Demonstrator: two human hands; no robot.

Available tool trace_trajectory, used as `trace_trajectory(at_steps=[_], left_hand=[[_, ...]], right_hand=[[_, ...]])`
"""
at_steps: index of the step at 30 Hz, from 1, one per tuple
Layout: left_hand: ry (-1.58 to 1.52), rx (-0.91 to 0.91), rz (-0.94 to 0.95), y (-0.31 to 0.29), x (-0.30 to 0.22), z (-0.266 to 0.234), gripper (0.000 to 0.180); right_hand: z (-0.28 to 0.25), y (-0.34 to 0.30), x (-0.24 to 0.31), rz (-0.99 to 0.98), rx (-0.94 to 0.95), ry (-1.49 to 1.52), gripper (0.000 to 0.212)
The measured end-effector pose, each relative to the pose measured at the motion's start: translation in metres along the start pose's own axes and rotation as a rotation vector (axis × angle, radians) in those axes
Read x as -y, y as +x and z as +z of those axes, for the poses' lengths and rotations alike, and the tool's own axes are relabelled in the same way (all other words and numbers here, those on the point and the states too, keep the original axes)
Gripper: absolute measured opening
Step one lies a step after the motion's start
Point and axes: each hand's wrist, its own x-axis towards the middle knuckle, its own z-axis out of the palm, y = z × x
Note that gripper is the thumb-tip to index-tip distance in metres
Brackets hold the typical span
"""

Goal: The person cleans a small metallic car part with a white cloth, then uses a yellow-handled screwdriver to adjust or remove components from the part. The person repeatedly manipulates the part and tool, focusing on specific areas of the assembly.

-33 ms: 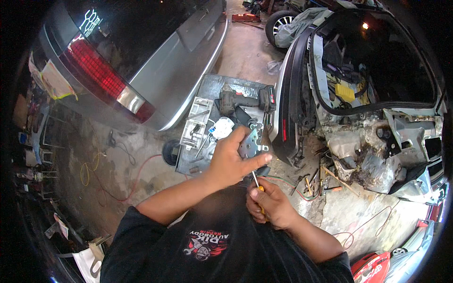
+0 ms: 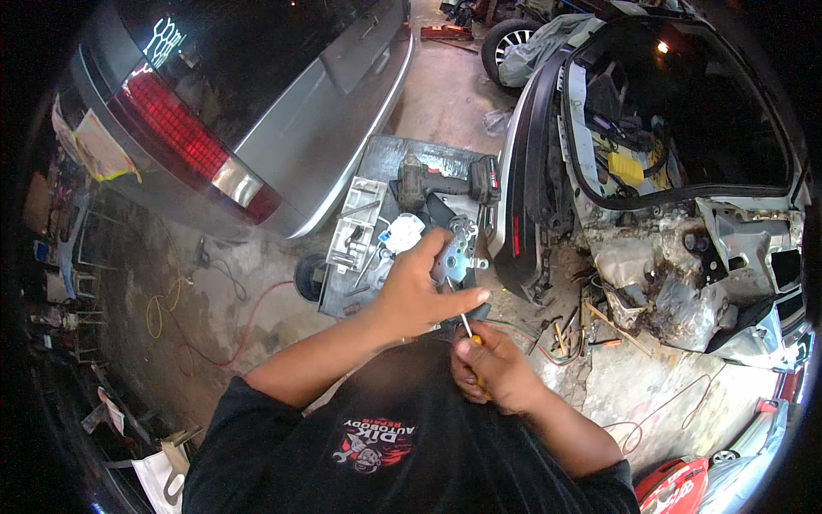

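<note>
My left hand (image 2: pixel 411 291) is closed round a silvery metal latch (image 2: pixel 456 261) with holes in its plate, held over the near side of a work surface. Its thumb stretches to the right below the plate. In my right hand (image 2: pixel 495 370) is a screwdriver (image 2: pixel 465 324), gripped by its yellow handle. The thin shaft runs up behind or under the left thumb, and its tip seems to meet the lower edge of the latch; exact contact is hard to make out. Beyond the hands, a dark cordless impact driver (image 2: pixel 447 182) lies on its side.
The dark work surface (image 2: pixel 383 154) also bears a pale parts tray (image 2: pixel 360 214) with small hardware and a crumpled white piece (image 2: pixel 401 233). A silver vehicle (image 2: pixel 300 120) stands left; a stripped tailgate (image 2: pixel 548 120) stands right. Hoses (image 2: pixel 248 325) and tools lie on the floor.
The latch has turned, so more of its plate faces up. My left thumb has dropped slightly, and the right hand with the screwdriver has shifted a little to the right.
</note>
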Motion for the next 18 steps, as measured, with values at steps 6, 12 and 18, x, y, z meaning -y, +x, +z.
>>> trace_trajectory(at_steps=[6, 12, 18], left_hand=[[-0.668, 0.364, -0.259, -0.013, -0.012, -0.036, 0.088], [-0.799, 0.360, -0.321, -0.025, -0.010, -0.024, 0.083], [-0.677, 0.348, -0.343, -0.033, -0.003, -0.023, 0.077]], right_hand=[[-0.027, -0.018, 0.021, 0.059, 0.236, 0.314, 0.036], [-0.028, -0.023, 0.022, 0.028, 0.124, -0.031, 0.027], [-0.004, -0.028, 0.020, -0.275, -0.216, -0.894, 0.019]])
